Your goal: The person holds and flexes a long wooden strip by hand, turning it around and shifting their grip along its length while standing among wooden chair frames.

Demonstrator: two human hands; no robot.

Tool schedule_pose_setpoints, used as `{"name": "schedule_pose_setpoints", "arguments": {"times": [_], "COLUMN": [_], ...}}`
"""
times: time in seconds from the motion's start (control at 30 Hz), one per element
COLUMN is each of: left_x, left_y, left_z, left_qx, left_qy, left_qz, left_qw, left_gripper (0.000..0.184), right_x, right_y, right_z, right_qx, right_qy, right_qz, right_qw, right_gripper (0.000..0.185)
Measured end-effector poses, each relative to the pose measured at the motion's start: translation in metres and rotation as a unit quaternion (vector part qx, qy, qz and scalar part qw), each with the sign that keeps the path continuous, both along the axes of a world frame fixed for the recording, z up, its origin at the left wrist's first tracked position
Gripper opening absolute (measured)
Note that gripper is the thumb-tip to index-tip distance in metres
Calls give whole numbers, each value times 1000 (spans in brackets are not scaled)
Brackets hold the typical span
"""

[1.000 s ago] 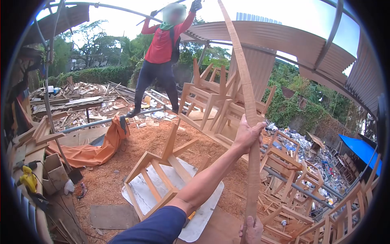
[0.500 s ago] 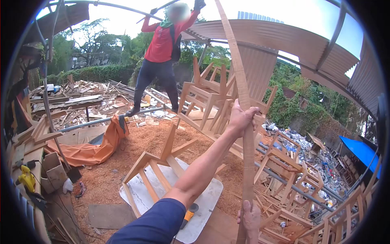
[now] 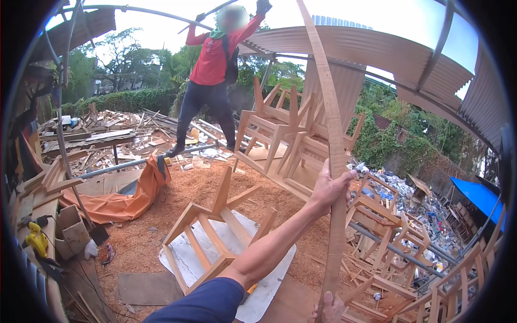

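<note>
A long, slightly bowed wooden plank [image 3: 335, 129] rises from the bottom edge past the top of the head view. Stretched out from a navy sleeve, my left hand [image 3: 329, 189] is closed around it at mid-height. Low down, my right hand [image 3: 329, 309] grips the same plank, partly cut off by the frame's edge. Below my left forearm, an unfinished wooden chair frame [image 3: 202, 237] rests on a white board [image 3: 274, 280], its legs pointing up. A yellow tool [image 3: 251, 289] is mostly hidden behind that arm.
A co-worker in a red shirt [image 3: 211, 64] stands on a metal pipe [image 3: 140, 160], arms raised to an overhead bar. Upturned chairs [image 3: 269, 129] are stacked behind the plank. More chair frames [image 3: 377, 212] stand at right. An orange tarp [image 3: 124, 199] and a yellow power tool [image 3: 36, 239] lie left.
My left hand has moved lower along the plank. My right hand sits lower in view too, and the plank has shifted slightly right. The yellow tool is now more covered.
</note>
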State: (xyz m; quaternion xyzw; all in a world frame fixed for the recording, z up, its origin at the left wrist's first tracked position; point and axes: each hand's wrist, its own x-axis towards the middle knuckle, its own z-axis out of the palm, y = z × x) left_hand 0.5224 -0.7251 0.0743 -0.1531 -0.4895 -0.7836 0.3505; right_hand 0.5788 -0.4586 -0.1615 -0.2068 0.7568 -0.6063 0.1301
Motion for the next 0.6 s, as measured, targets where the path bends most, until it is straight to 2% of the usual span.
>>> {"name": "schedule_pose_setpoints", "arguments": {"times": [0.1, 0.2, 0.4, 0.5, 0.6], "left_x": [-14, 14, 22, 24, 21], "left_y": [8, 30, 52, 63, 69], "left_z": [-40, -55, -85, -94, -98], "left_qx": [35, 93, 100, 115, 116], "left_qy": [21, -4, -81, -96, -93], "left_qz": [-46, -180, -158, -166, -171], "left_qw": [998, 979, 979, 975, 974], "left_gripper": [46, 44, 36, 34, 31], "right_x": [5, 9, 27, 33, 33], "right_y": [8, 29, 57, 66, 73], "right_z": [-15, -49, -75, -87, -108], "right_qx": [12, 36, 4, -11, -13], "right_qy": [-63, -124, -108, -92, -123], "right_qz": [6, 6, 45, 45, 30], "right_qw": [998, 992, 993, 995, 992], "right_gripper": [61, 59, 60, 61, 62]}}
